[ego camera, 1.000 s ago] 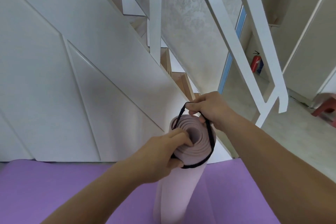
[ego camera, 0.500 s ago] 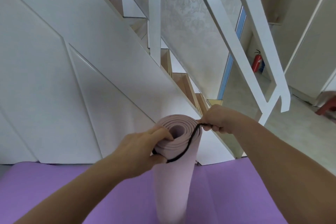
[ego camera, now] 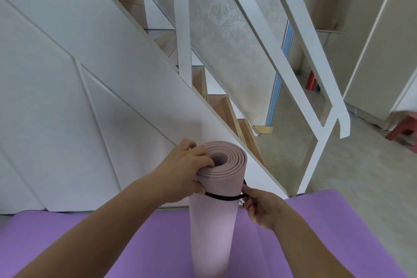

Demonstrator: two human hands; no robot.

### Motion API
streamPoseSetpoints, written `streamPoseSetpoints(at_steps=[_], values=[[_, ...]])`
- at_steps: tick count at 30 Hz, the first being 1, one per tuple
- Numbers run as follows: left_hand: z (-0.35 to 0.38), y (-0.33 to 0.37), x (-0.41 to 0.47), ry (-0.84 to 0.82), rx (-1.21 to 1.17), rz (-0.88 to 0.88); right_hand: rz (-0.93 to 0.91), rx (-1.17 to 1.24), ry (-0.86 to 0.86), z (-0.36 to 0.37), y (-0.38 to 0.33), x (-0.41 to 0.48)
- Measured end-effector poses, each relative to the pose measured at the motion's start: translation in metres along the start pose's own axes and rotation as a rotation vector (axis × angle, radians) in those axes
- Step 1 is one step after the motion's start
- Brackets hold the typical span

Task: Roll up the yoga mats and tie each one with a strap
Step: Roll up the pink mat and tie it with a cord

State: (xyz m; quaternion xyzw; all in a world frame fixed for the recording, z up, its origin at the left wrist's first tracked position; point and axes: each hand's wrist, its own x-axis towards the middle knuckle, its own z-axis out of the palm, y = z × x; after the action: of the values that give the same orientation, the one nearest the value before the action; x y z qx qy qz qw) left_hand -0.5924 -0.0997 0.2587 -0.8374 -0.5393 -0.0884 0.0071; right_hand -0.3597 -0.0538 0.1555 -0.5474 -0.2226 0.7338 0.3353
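Left hand point(ego camera: 187, 171) curled over top rim of rolled pink mat point(ego camera: 214, 221), upright on purple mat point(ego camera: 90, 244); black strap point(ego camera: 223, 198) rings roll below rim; right hand point(ego camera: 261, 207) pinches strap at roll's right. Foam likely light, springy; steady at rim.

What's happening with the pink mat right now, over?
Left hand grips rolled pink mat at its top. Right hand pinches black strap, looped round mat. Nothing in the way.

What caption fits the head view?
Left hand grips upright pink rolled yoga mat while right hand pinches black strap looped around it.
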Motion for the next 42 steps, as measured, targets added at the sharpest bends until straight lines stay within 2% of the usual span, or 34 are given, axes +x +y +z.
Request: streamPoseSetpoints(at_steps=[2, 7, 9, 14, 16, 18, 19, 20, 22, 24, 27, 33, 39, 42], values=[[0.006, -0.001, -0.005, 0.037, -0.126, -0.01, -0.019, -0.022, 0.032, 0.005, -0.004, 0.002], [0.022, -0.003, -0.012, 0.132, -0.424, -0.084, -0.221, -0.127, 0.124, 0.03, -0.018, 0.0], [0.028, -0.007, -0.013, 0.163, -0.539, -0.132, -0.192, -0.102, 0.111, 0.033, -0.013, 0.002], [0.043, -0.012, -0.01, 0.244, -0.614, -0.136, -0.126, -0.046, 0.139, 0.032, 0.0, 0.012], [0.045, -0.011, -0.006, 0.25, -0.647, -0.152, -0.237, -0.17, 0.182, 0.034, -0.005, 0.014], [0.047, -0.01, 0.001, 0.253, -0.668, -0.162, -0.495, -0.412, 0.255, 0.035, -0.014, 0.01], [0.048, -0.01, 0.005, 0.256, -0.675, -0.164, -0.626, -0.439, 0.265, 0.036, -0.021, 0.006], [0.05, -0.01, 0.007, 0.262, -0.682, -0.172, -0.737, -0.384, 0.217, 0.038, -0.028, -0.002], [0.056, -0.01, 0.013, 0.29, -0.725, -0.191, -0.861, -0.219, -0.009, 0.04, -0.037, -0.018], [0.062, -0.007, 0.016, 0.306, -0.853, -0.23, -0.91, -0.266, -0.161, 0.044, -0.04, -0.026], [0.071, -0.002, 0.021, 0.291, -1.062, -0.275, -0.941, -0.371, -0.182, 0.048, -0.029, -0.016], [0.088, 0.003, 0.017, 0.317, -1.311, -0.181, -0.942, -0.313, -0.249, 0.035, -0.001, 0.008], [0.103, -0.006, 0.001, 0.283, -1.517, -0.263, -0.924, -0.404, -0.255, 0.034, 0.018, 0.017], [0.101, -0.012, 0.001, 0.36, -1.647, -0.359, -0.861, -0.444, -0.286, 0.039, 0.014, 0.01]])
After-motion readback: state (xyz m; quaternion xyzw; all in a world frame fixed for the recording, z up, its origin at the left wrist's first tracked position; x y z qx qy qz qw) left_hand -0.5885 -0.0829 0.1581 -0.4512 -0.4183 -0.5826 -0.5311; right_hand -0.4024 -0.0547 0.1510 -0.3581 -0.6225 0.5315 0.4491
